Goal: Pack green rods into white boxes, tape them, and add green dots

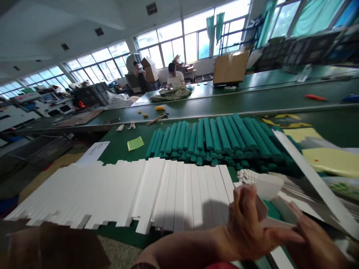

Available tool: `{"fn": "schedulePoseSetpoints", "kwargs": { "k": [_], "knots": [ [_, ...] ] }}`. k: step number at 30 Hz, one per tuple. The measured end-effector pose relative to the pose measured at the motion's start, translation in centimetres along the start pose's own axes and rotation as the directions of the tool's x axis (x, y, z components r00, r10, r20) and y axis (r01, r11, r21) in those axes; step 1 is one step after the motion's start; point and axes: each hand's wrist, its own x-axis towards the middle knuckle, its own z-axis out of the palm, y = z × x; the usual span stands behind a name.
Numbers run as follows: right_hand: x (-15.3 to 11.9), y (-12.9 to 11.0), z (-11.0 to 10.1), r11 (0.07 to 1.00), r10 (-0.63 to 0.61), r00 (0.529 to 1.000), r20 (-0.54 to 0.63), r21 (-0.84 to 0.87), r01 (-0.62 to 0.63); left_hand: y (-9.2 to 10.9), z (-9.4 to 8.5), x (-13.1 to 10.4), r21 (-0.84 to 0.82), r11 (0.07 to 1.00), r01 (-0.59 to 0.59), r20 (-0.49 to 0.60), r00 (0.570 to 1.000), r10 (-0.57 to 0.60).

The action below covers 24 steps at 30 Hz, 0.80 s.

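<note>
At the lower right, my left hand [246, 224] is closed, its fingers curled against a white card piece [273, 222], thumb stretched toward my right hand. My right hand [316, 239] is partly blurred at the same piece, fingers bent around its right side. The piece looks like a narrow, partly folded box, but the hands hide most of it. Left of my hands lie many long white narrow boxes [193, 190] side by side. Beyond them is a stack of green ribbed rods [207, 136]. Just above my left hand are some small white pieces [246, 176].
A long white strip [316, 179] slants along the right, beside yellow sheets [322, 160]. A hammer [157, 118] and a green dotted sticker sheet [135, 144] lie on the green table [120, 138]. A cardboard box [230, 69] stands farther back; a co-worker [175, 77] sits behind cloth.
</note>
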Motion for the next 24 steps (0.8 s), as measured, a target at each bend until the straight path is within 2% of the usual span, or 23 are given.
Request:
{"fn": "schedulePoseSetpoints", "kwargs": {
  "k": [1,3,6,8,13,15,17,20,22,24],
  "knots": [
    [-0.6,0.1,0.9,0.997,0.07,0.997,-0.033,0.022,-0.069,0.0,-0.1,0.2,-0.078,0.997,0.017,-0.012,1.0,-0.018],
    [-1.5,-0.3,3.1,0.993,0.115,0.992,-0.051,0.043,-0.113,0.0,-0.3,0.4,-0.23,0.97,0.079,0.001,0.997,-0.081],
    [-1.6,-1.7,6.0,0.995,0.057,0.998,-0.033,0.078,-0.054,-0.5,-0.5,0.4,-0.337,0.931,0.139,0.039,0.99,-0.134],
    [-1.3,-2.4,7.0,0.996,-0.005,1.0,0.007,0.088,0.005,-1.0,-0.8,0.4,-0.413,0.892,0.185,0.078,0.983,-0.168],
    [-1.1,-3.0,7.6,0.999,-0.048,0.976,0.212,0.02,0.045,-1.1,-2.1,2.0,-0.556,0.747,0.364,0.186,0.931,-0.315],
    [-1.1,-2.8,7.7,0.997,-0.073,0.969,0.237,-0.016,0.079,-0.8,-2.5,2.7,-0.562,0.696,0.447,0.239,0.893,-0.381],
    [-1.0,-2.6,7.9,0.993,-0.11,0.971,0.214,-0.027,0.119,-0.5,-2.4,3.0,-0.558,0.664,0.497,0.264,0.866,-0.425],
    [-0.6,-2.2,8.1,0.978,-0.201,0.968,0.149,-0.027,0.207,-0.6,-1.9,2.9,-0.603,0.631,0.487,0.209,0.861,-0.464],
    [-0.2,-2.0,8.1,0.957,-0.285,0.947,0.148,-0.009,0.289,-1.0,-1.7,2.7,-0.614,0.619,0.49,0.214,0.858,-0.468],
    [0.1,-1.8,7.9,0.935,-0.352,0.917,0.186,0.029,0.353,-1.8,-1.8,2.6,-0.559,0.693,0.456,0.236,0.888,-0.395]
  ]
}}
